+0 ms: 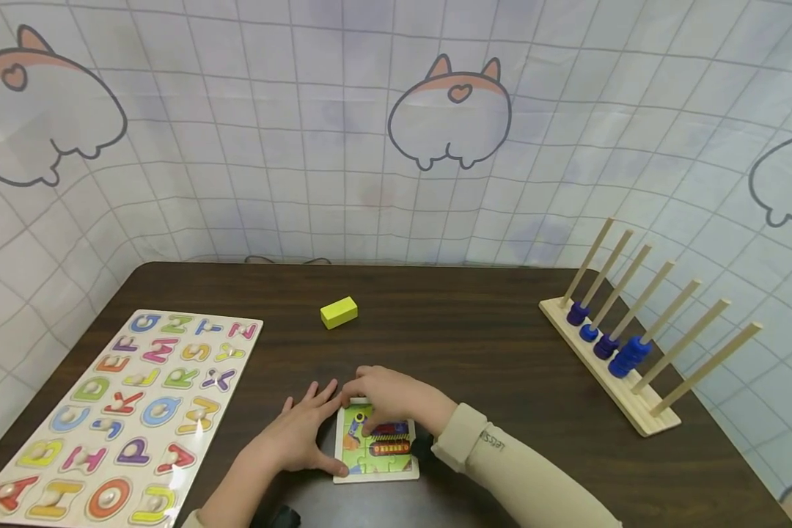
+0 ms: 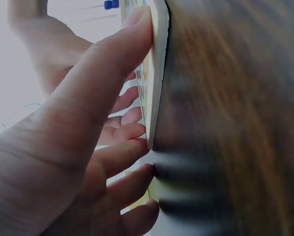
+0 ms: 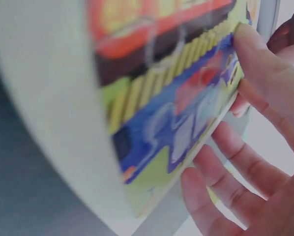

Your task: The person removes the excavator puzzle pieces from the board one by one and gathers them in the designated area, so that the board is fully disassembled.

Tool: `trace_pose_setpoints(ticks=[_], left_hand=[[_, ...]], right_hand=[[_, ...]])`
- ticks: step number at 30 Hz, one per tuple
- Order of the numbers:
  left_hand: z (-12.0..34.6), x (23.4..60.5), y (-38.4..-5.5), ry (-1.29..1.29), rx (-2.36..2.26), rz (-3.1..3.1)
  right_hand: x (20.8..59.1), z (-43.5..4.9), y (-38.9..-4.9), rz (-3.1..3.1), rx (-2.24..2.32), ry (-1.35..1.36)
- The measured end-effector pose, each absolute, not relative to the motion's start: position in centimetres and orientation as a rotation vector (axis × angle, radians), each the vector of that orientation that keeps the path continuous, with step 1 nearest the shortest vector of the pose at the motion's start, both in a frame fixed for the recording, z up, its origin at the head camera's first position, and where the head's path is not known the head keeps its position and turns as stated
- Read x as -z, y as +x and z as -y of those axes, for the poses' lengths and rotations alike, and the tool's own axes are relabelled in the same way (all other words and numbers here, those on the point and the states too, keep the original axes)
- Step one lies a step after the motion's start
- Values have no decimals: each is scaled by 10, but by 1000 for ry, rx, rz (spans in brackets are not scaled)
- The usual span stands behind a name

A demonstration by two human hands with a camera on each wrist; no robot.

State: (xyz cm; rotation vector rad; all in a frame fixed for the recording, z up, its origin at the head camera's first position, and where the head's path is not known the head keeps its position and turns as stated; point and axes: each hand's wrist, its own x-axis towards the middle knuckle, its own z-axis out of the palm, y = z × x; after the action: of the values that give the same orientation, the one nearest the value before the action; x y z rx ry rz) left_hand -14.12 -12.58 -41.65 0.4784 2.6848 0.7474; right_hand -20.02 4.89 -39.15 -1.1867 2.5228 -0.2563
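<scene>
Beige sleeve [image 1: 534, 473] with dark lettering [image 1: 492, 441]

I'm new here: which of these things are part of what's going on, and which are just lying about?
Apparently part of the job:
- jigsaw puzzle in its pale frame
- left hand, thumb on the frame
- right hand, thumb on the picture

Apparently just lying about:
- alphabet board
- yellow block
- peg stand with blue rings

I'm at what looks like a play or learning corner: cloth [image 1: 363, 213] printed with cartoon animals surrounds my dark table [image 1: 475, 352]. An alphabet board [image 1: 131, 427], a bead stand [image 1: 640, 411] and a child's jigsaw [image 1: 389, 447] show it.
</scene>
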Motion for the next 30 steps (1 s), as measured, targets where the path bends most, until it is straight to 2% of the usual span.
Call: trace_pose_setpoints(ticks=[15,30], left_hand=[[128,414,-160,413,-739,-2676],[129,416,-162,384,-732,-2658]], right_hand=[[388,-36,-214,-2581,151,-1122],[387,-31,-219,-2514,147,-1076]])
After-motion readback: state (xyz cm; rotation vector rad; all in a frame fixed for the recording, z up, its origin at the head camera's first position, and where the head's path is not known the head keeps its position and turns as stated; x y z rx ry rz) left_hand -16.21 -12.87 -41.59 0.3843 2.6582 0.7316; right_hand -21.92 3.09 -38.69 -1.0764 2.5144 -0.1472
